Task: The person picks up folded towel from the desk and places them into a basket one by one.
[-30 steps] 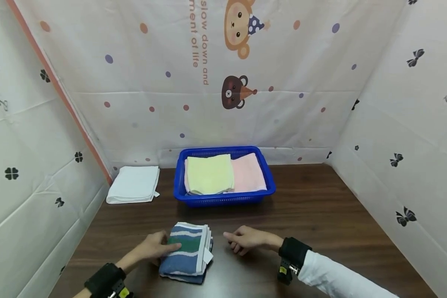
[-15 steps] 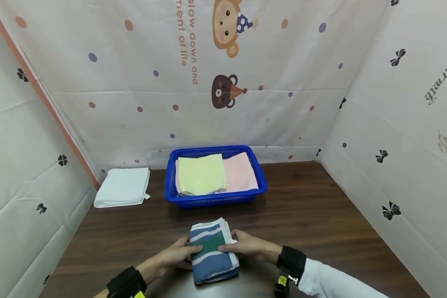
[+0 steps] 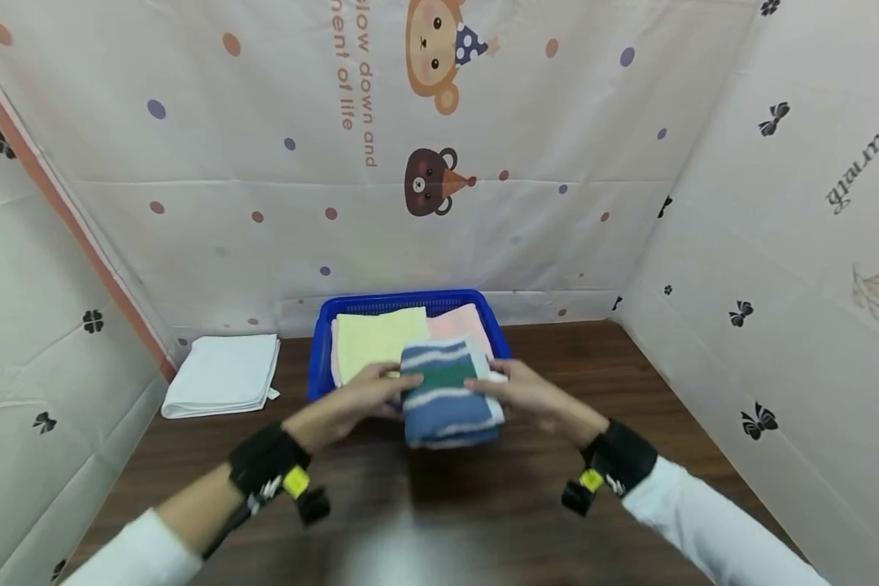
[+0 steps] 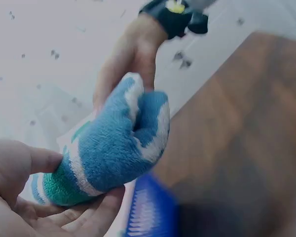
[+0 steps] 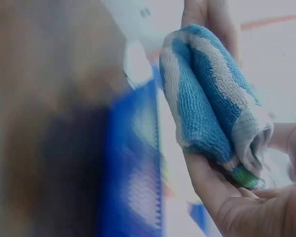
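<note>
A folded towel [image 3: 450, 399] with blue, white and green stripes is held up between both hands, just in front of the basket's near side. On its left edge my left hand [image 3: 366, 395] grips it, thumb on top and fingers underneath, as the left wrist view shows. My right hand [image 3: 531, 395] pinches the opposite edge the same way; in the right wrist view the fingers pass below the towel's folds. Behind it stands the blue basket [image 3: 321, 350], its front rim partly hidden by towel and hands. Inside lie a folded yellow towel [image 3: 373, 342] and a pink towel [image 3: 460, 324].
A folded white towel [image 3: 223, 376] lies on the brown table [image 3: 557, 505] left of the basket. Printed white curtains [image 3: 557, 244] stand around the table at the back and both sides.
My right hand has come to the striped towel and taken its right edge. Both hands have lifted the towel off the table and carried it forward toward the basket.
</note>
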A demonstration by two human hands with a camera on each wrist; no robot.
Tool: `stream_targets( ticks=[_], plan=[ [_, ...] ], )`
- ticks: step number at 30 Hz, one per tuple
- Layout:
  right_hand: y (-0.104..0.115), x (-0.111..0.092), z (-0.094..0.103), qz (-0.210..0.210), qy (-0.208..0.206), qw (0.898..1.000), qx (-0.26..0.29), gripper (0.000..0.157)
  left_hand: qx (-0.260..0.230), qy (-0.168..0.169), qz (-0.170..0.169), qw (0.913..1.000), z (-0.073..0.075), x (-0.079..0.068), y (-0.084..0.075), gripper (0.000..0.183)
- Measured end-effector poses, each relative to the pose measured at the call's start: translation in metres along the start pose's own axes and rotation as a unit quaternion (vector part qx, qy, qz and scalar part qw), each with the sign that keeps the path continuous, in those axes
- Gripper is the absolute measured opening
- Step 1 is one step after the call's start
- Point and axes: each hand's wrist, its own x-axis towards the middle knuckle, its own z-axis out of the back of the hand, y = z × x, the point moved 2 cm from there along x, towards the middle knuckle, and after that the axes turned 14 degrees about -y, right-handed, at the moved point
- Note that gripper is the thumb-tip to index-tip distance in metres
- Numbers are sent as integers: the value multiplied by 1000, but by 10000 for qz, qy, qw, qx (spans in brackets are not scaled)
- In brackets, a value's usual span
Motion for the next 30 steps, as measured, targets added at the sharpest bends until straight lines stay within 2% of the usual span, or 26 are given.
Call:
stream_targets(
  ticks=[2,4,5,7,9,10,11,12,14,16,17,20,24,27,30],
  plan=[
    [18,20,8,79,-288,9992,-268,59,208,-70,-31,9998,7,29,-17,52],
    [32,42,15,142,-464,9975,-521,56,257,-216,-49,9994,11,61,-26,44],
    [38,52,18,164,-499,9966,-629,55,180,-184,-138,9996,14,84,-23,45],
    [46,71,22,195,-583,9938,-924,50,56,-410,-45,9991,14,115,-21,44],
    [50,88,25,186,-567,9916,-1147,45,-41,-775,142,9969,10,137,-17,47],
    [51,95,25,119,-562,9910,-1207,43,-186,-855,298,9957,8,145,-16,52],
    [50,101,24,36,-548,9906,-1252,42,-418,-853,432,9945,6,149,-16,54],
    [50,106,22,-71,-583,9896,-1314,39,-554,-996,674,9912,3,143,-22,55],
    [47,115,17,-312,-598,9889,-1321,36,-841,-904,913,9881,2,137,-26,60],
    [44,122,10,-535,-638,9870,-1374,33,-899,-825,1081,9866,4,131,-29,65],
    [43,125,7,-613,-646,9857,-1434,33,-739,-830,1081,9879,6,130,-30,66],
    [41,129,0,-735,-637,9798,-1748,37,221,-1089,934,9894,12,129,-29,61],
    [43,132,-3,-866,-698,9689,-2209,52,1239,-1449,741,9789,15,139,-22,31],
    [42,134,-4,-826,-707,9597,-2593,55,1669,-1485,586,9730,14,143,-19,23],
    [37,135,-4,-719,-712,9465,-3063,48,2196,-1276,418,9663,9,146,-15,25]
  ],
)
